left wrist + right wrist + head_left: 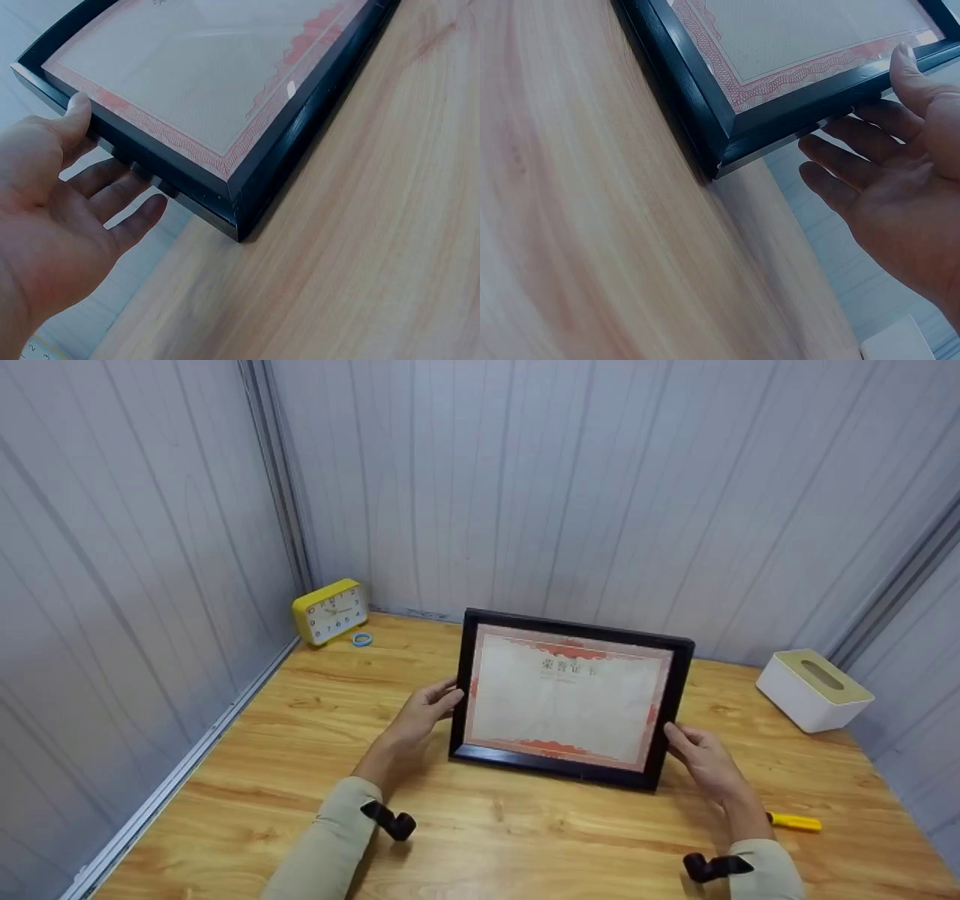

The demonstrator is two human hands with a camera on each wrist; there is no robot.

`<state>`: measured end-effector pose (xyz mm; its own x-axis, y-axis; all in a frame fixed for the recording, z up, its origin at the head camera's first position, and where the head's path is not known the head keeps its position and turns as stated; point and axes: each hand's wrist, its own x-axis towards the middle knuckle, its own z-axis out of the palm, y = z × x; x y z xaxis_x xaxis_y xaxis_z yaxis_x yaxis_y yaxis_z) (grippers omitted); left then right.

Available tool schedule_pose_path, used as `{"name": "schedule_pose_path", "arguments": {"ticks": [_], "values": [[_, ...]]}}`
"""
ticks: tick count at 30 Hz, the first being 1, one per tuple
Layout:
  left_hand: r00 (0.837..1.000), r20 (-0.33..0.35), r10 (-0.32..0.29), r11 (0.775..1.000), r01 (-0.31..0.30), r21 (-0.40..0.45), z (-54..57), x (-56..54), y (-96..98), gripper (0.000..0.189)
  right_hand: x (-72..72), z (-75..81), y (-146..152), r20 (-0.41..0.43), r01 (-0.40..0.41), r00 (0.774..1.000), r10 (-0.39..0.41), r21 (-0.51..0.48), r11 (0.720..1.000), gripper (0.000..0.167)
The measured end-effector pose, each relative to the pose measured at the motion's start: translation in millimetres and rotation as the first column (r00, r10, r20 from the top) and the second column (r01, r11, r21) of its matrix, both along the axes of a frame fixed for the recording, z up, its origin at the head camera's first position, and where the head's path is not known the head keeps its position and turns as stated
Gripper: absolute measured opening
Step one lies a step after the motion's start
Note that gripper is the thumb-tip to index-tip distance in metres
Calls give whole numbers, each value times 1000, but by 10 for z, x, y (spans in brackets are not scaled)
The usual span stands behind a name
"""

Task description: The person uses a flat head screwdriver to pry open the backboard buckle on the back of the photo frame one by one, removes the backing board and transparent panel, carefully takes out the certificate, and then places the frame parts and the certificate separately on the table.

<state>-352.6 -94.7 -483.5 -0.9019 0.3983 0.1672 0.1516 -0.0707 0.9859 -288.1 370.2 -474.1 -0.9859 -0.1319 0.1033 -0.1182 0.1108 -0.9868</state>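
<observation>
A black picture frame [559, 776] holding a red-bordered certificate [562, 712] stands tilted back over the wooden table, its face toward me. My left hand [421, 712] grips its left side, the thumb on the front edge and the fingers reaching behind, as the left wrist view shows on the frame's side [150, 142]. On the opposite side my right hand [709, 761] holds the frame the same way. In the right wrist view its thumb [907, 71] lies on the front border, and the fingertips go under the side. The frame's back is hidden.
A yellow alarm clock [334, 613] stands at the table's back left corner, with a small blue ring [362, 639] beside it. At the right is a white tissue box [810, 694]. A yellow-handled tool [795, 821] lies by my right wrist. Panel walls [480, 495] enclose the table.
</observation>
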Motion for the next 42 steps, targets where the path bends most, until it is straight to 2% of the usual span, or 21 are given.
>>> {"name": "schedule_pose_path", "arguments": {"ticks": [5,10,14,17,22,27,35,42], "values": [[998,-63,-12,1000,11,-16,72,-25,16,53,-14,29,-16,-26,2,1000,-3,-36,999,52],[997,-53,-51,999,51,-6,92,-13,3,53,-11,13,-14,-33,-4,999,3,-24,1000,54],[999,-34,-39,999,38,-13,60,40,-3,52,-2,-13,-45,-18,13,1000,-13,7,1000,55],[998,-51,-34,999,33,-22,66,61,13,51,8,-8,-74,-10,31,999,-31,18,999,56],[996,-91,-9,1000,7,-18,101,45,36,50,-3,0,-81,-44,46,998,-46,-1,999,53],[996,-85,27,999,-30,-35,93,61,49,49,-11,-19,-55,-72,45,997,-42,44,998,53],[994,-107,33,998,-37,-41,84,78,34,48,-3,-21,-65,-79,44,996,-38,71,997,54],[991,-133,5,1000,-8,-21,85,66,44,48,10,-2,-80,-66,73,996,-68,82,994,55]]}}
